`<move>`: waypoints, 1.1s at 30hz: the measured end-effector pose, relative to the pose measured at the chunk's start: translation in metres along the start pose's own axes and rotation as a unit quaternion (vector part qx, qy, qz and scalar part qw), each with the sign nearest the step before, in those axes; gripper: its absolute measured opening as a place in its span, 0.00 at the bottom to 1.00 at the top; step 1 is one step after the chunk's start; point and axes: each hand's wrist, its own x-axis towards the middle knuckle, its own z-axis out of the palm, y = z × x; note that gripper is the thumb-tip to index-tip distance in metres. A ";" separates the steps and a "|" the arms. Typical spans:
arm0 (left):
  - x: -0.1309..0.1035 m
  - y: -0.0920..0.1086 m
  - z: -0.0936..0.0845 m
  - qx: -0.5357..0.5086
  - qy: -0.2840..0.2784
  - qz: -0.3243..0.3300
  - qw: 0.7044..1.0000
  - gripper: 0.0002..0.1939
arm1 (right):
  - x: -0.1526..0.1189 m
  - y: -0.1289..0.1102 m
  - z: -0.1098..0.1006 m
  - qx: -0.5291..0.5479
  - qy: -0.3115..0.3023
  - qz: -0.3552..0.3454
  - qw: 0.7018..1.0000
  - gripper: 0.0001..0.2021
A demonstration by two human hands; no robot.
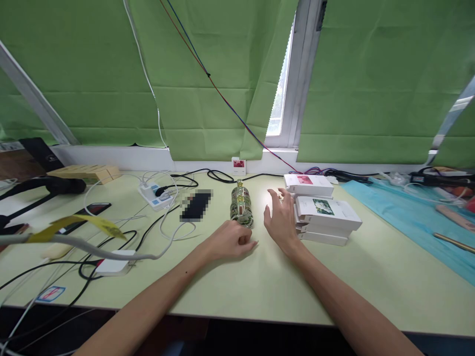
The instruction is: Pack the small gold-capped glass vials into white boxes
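Observation:
A row of several small clear round containers (241, 205) with green patterning and yellow-green tops stands in the middle of the table. My left hand (232, 240) rests on the tabletop at the row's near end, fingers curled in and thumb stretched to the right. Nothing shows in it. To the right, my right hand (281, 220) is raised beside a stack of white boxes (326, 225), its fingers bent and apart. Something small and shiny glints behind those fingers, too hidden to name. Each box on top carries a small picture, one of them a white flower on green.
A small white box (238, 166) stands by the wall. Left are a dark pixelated item (196, 205), a power strip (155, 195), a phone (85, 217), a white adapter (115, 264), headphones (55, 185) and tangled cables. Blue sheeting (408, 207) covers the right side.

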 end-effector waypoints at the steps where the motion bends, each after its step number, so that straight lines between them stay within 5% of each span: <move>1: 0.000 0.000 0.000 -0.001 0.002 0.000 1.000 0.19 | 0.000 0.000 0.001 -0.005 -0.008 0.007 1.000 0.22; 11: 0.000 0.002 -0.003 -0.009 0.010 0.003 1.000 0.18 | -0.004 0.006 0.009 -0.020 -0.085 0.045 0.995 0.28; 33: 0.000 -0.002 -0.001 0.011 0.001 -0.018 1.000 0.18 | 0.001 0.010 0.007 0.054 -0.064 0.010 0.996 0.23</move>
